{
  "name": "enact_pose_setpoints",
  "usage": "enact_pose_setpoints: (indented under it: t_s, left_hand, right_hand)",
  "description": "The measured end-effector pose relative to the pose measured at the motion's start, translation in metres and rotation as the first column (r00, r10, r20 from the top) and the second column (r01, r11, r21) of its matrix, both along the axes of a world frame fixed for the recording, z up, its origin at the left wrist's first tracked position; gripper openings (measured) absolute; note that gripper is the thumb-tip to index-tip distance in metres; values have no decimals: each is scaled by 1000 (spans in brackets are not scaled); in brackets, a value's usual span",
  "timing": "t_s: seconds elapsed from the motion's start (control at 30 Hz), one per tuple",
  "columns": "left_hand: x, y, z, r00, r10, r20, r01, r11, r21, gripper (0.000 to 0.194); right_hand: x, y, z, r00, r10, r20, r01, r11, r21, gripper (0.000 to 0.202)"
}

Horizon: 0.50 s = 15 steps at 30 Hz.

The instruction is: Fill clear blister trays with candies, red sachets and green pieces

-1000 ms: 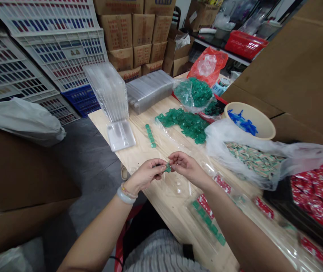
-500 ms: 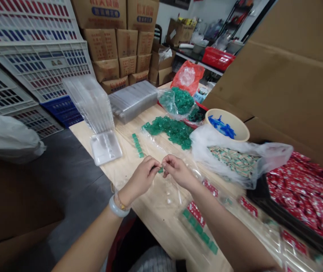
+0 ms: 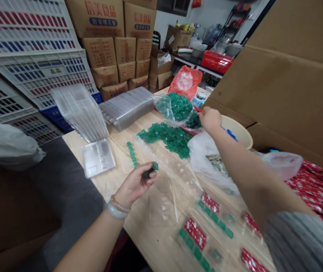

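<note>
My left hand (image 3: 135, 184) is closed over the table, pinching a small translucent green piece (image 3: 155, 166) at the thumb, with a darker green one (image 3: 148, 173) against the fingers. My right hand (image 3: 210, 118) is stretched out to the far side, over the dark green pieces (image 3: 193, 120) in a red tray; its fingertips are hidden. In front of that tray lies a loose pile of green pieces (image 3: 170, 139). A row of green squares (image 3: 131, 155) lies left of the pile. Near my left hand is a clear plastic tray (image 3: 161, 207).
Clear trays (image 3: 78, 109) stand stacked at the left, beside more clear plastic (image 3: 130, 105). Filled packs with red packets (image 3: 195, 233) lie front right. A cream bowl (image 3: 242, 132) with blue pieces and a white bag (image 3: 199, 147) stand under my right arm.
My hands were together over the table. The right has moved far forward to the red tray; the left has stayed near and turned, showing the green pieces in it.
</note>
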<state>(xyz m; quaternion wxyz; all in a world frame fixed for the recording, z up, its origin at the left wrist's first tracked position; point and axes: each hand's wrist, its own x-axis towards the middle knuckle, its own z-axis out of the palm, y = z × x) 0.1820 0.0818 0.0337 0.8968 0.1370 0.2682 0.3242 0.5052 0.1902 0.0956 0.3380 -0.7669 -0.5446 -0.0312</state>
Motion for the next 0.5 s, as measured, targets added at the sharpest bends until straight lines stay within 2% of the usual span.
enact_pose_setpoints:
  t_s: [0.1, 0.17, 0.27, 0.33, 0.37, 0.43, 0.5]
  left_hand:
    - [-2, 0, -4, 998, 43, 34, -39, 994, -105, 16]
    - [-6, 1, -6, 998, 60, -9, -61, 992, -108, 15]
    - [-14, 0, -8, 995, 60, -78, -68, 993, -100, 18]
    - [-20, -2, -10, 993, 61, -103, -69, 995, -76, 19]
    - [-22, -4, -11, 991, 66, -116, -73, 996, -60, 19]
    - [-25, -7, -14, 985, 83, -151, -90, 995, -41, 18]
    - [-28, -11, -16, 978, 92, -189, -101, 994, -38, 17]
  right_hand:
    - [25, 26, -6, 996, -53, -74, 50, 998, -31, 23]
    - [21, 23, -13, 999, -46, 2, 46, 998, -45, 16]
    - [-11, -6, -22, 990, -4, 141, 17, 996, -90, 9]
    - [-47, -37, -27, 978, 112, 175, -100, 992, -79, 18]
    - [-67, -55, -30, 959, 217, 181, -208, 976, -64, 23]
    - [-111, -91, -37, 867, 472, 158, -471, 881, -47, 24]
    - [-153, -122, -45, 721, 690, 64, -685, 723, -87, 21]
